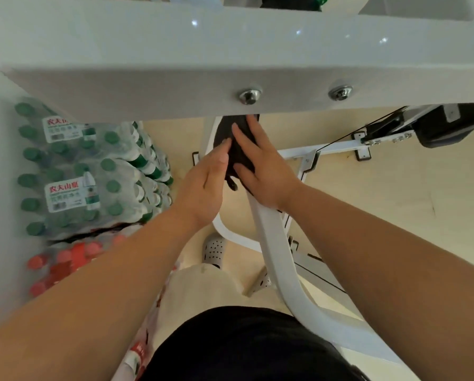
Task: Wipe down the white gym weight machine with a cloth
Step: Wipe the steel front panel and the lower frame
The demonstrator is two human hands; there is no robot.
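Both hands meet on a dark cloth [237,149] that is laid around the curved white tube [274,251] of the white gym weight machine [148,64]. The cloth sits at the upper end of the tube, just below the wide white beam with two bolts.

The right hand [260,171] lies flat on the cloth from the right side of the tube. Its fingers [253,127] are straight and spread apart, and the thumb rests along the lower edge of the cloth.

The left hand [202,185] presses the cloth from the left side of the tube, with its fingers close together and almost straight. A small corner of cloth hangs down between the two hands.

Left of the tube, packs of water bottles [87,166] with green caps are stacked, and packs with red caps [65,259] lie nearer to the person. Near the foot of the tube a perforated shoe [215,247] stands on the beige floor [381,202]
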